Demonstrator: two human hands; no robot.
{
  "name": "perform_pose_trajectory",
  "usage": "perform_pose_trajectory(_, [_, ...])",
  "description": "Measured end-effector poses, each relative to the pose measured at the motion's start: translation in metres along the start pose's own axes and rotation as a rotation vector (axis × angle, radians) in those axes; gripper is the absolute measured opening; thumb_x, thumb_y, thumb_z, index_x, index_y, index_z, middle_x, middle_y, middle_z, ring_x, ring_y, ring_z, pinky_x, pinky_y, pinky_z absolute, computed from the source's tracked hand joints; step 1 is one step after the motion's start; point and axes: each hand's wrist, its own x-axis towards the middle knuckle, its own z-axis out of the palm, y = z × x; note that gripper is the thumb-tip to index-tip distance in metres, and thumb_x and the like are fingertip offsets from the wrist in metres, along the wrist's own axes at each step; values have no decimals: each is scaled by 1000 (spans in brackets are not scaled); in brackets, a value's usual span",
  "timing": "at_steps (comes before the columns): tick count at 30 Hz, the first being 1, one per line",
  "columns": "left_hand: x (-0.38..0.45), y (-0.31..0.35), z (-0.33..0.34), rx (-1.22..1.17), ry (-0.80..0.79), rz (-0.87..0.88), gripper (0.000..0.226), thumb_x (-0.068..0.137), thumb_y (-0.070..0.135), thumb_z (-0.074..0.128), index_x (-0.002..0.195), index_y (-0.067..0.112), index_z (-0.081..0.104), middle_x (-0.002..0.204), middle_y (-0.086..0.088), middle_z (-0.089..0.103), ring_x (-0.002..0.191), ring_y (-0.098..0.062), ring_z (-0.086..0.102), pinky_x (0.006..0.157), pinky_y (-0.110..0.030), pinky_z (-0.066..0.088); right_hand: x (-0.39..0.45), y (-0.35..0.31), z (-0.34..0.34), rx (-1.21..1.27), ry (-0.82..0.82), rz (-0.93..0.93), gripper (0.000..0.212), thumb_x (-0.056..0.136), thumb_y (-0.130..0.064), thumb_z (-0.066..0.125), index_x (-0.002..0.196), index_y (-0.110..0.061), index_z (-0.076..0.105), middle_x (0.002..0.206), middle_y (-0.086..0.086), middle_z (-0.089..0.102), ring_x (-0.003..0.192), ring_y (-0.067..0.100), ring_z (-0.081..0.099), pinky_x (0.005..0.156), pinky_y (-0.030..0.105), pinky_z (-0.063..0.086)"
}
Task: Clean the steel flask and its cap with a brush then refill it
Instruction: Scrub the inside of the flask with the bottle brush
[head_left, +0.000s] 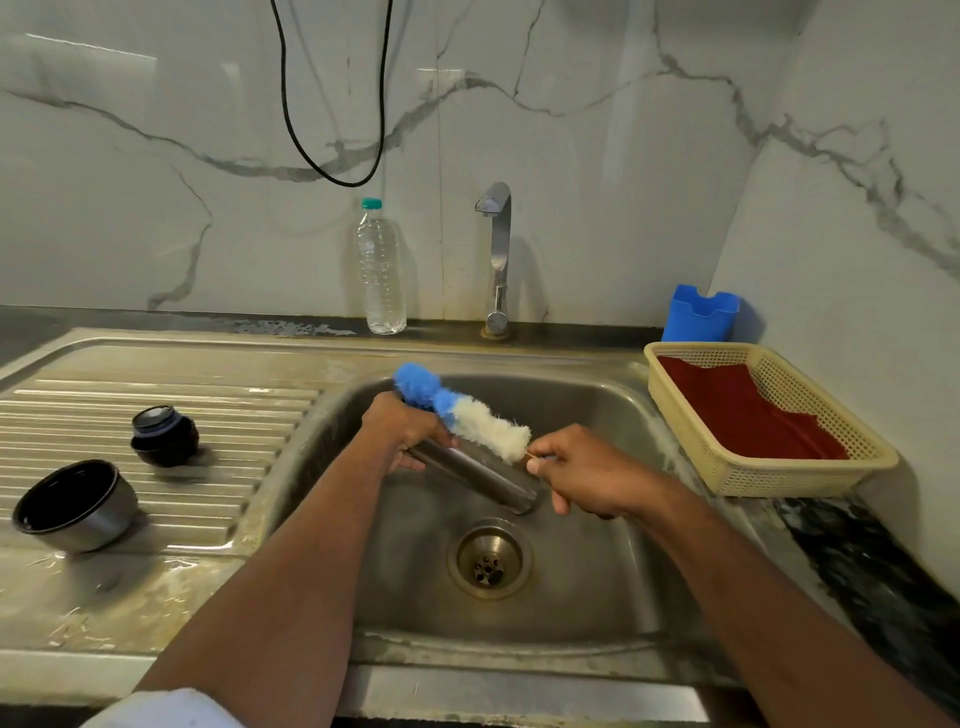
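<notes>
At 9 o'clock, a round steel cup with a black inside lies tipped on the ribbed steel draining board. Just past it, a dark round stopper cap sits there too. In the middle, over the steel sink bowl, the left hand grips the long shiny steel flask, which slants down toward 4 o'clock. The right hand pinches the thin handle of the fluffy blue and white bottle brush, which lies along the flask. At 3 o'clock sits a cream plastic basket with a red cloth inside.
</notes>
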Motion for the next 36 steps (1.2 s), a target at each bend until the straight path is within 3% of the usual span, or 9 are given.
perform_pose_trajectory(3, [-1, 2, 0, 33, 22, -2, 61, 66, -3, 93, 116, 6, 59, 104, -17, 72, 92, -32, 74, 81, -49, 66, 4, 10, 1, -259, 47, 165, 15, 101, -20, 57, 101, -16, 72, 66, -1, 66, 56, 10, 62, 58, 25, 47])
perform_pose_trajectory(6, [-2, 4, 0, 36, 41, 9, 66, 63, -4, 96, 116, 6, 59, 107, -18, 69, 94, -34, 73, 80, -50, 66, -2, 20, 0, -555, 63, 319, 29, 90, -17, 67, 120, -15, 68, 90, 4, 71, 83, 22, 70, 74, 31, 57])
perform_pose_trajectory(9, [-3, 5, 1, 25, 57, 3, 68, 65, -4, 94, 121, 5, 57, 104, -16, 68, 89, -31, 72, 78, -46, 66, -2, 16, -2, -347, 22, 194, 11, 96, -13, 57, 95, -17, 68, 74, 2, 72, 65, 14, 66, 64, 28, 51])
perform_pose_trajectory(12, [-4, 5, 1, 14, 85, -6, 62, 69, -4, 92, 120, 5, 57, 98, -13, 68, 81, -26, 70, 78, -43, 66, -5, 3, -2, -70, -30, 110, 26, 102, -11, 46, 80, -12, 61, 68, 9, 72, 43, 14, 49, 44, 23, 38])
perform_pose_trajectory(17, [-5, 5, 1, 15, 106, 17, 62, 64, -1, 96, 111, 8, 56, 98, -11, 65, 86, -27, 68, 81, -46, 66, -17, 11, -5, -416, -27, 286, 11, 97, -10, 54, 92, -11, 64, 63, 6, 67, 34, 10, 54, 37, 20, 41])
perform_pose_trajectory(23, [-6, 4, 0, -26, 84, 12, 71, 70, -1, 92, 130, 6, 55, 95, -9, 65, 85, -26, 71, 78, -43, 65, -14, 0, -6, 70, -75, 101, 23, 107, -17, 48, 106, -11, 70, 65, 4, 63, 39, 8, 41, 37, 22, 32])
perform_pose_trajectory(28, [-9, 4, -2, -46, 30, -5, 88, 68, 7, 96, 143, 17, 50, 125, -20, 66, 103, -38, 70, 65, -45, 65, -21, 9, -6, -374, -19, 304, 11, 98, -11, 54, 88, -8, 60, 63, 5, 63, 26, 6, 48, 32, 16, 34])
perform_pose_trajectory(33, [-9, 5, -1, -80, 9, 20, 89, 71, 1, 93, 145, 18, 48, 127, -18, 65, 100, -34, 72, 80, -52, 66, -16, -1, -7, 41, -48, 116, 20, 107, -17, 49, 106, -21, 69, 63, 6, 62, 36, 9, 40, 35, 21, 31])
perform_pose_trajectory(36, [-8, 6, -1, -76, 17, 26, 86, 69, -6, 91, 141, 17, 50, 122, -17, 66, 99, -36, 73, 79, -54, 66, -11, 3, -4, -125, -11, 166, 19, 102, -14, 52, 105, -16, 70, 69, 13, 67, 42, 11, 48, 43, 23, 40])
